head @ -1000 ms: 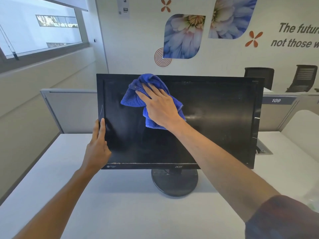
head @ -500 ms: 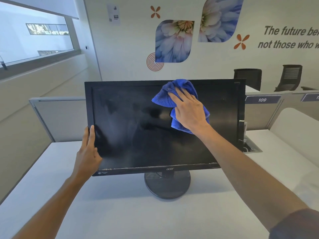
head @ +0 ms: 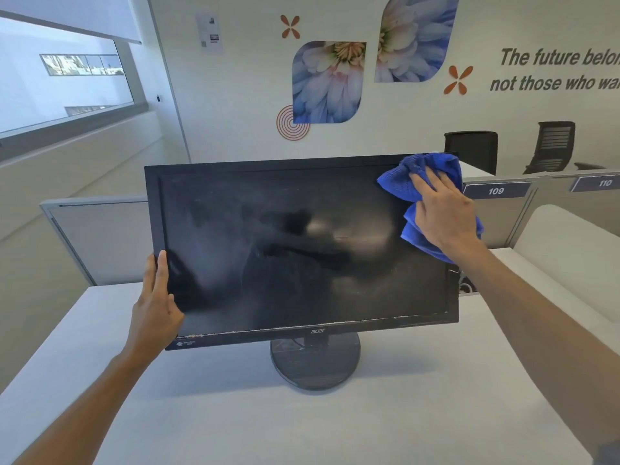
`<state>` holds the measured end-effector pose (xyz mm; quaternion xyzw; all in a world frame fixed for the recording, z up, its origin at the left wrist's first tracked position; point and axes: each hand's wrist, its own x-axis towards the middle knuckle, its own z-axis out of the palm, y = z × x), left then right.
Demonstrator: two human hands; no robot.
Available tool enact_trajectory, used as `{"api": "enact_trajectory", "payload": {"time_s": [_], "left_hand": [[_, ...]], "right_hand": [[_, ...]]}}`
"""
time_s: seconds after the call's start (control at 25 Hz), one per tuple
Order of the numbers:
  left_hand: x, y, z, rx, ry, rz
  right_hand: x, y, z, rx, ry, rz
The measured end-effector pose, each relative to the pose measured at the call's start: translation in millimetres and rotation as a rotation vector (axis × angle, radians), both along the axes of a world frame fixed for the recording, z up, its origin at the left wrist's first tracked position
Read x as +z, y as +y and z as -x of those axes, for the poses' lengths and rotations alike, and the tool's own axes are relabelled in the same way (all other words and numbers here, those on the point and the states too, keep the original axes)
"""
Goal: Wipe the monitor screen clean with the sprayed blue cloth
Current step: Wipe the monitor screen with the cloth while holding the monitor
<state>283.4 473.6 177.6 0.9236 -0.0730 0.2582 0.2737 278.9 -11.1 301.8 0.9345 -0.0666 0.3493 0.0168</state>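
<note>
A black monitor (head: 302,250) stands on a round base (head: 315,360) on the white desk (head: 302,424), its dark screen streaked with smears. My right hand (head: 443,213) presses a bunched blue cloth (head: 402,186) flat against the screen's upper right corner with straight fingers. My left hand (head: 156,303) steadies the monitor's lower left edge, fingers straight along the bezel and thumb on the screen side.
A grey partition (head: 97,239) runs behind the desk, with panels labelled 109 (head: 496,190) and 110 (head: 604,182). Two black office chairs (head: 473,149) stand at the back right. A cable cut-out (head: 466,286) sits behind the monitor's right side.
My right hand has swept the blue cloth rightward along the top of the screen, from upper left of centre to the upper right corner. My left hand stays on the left edge.
</note>
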Motion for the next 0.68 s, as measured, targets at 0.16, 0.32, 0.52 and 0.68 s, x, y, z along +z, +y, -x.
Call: {"api": "enact_trajectory", "payload": {"time_s": [0.16, 0.32, 0.52, 0.68], "left_hand": [[-1, 1, 0, 0.001, 0.01, 0.002], [0, 1, -1, -0.002, 0.009, -0.004], [-2, 2, -1, -0.001, 0.008, 0.003], [-1, 0, 0, -0.001, 0.011, 0.004]], "right_hand": [[6, -18, 3, -0.068, -0.009, -0.007], [1, -24, 4, -0.052, 0.007, -0.006], [-30, -23, 24, -0.011, -0.034, -0.027], [-85, -16, 53, -0.011, -0.026, -0.031]]}}
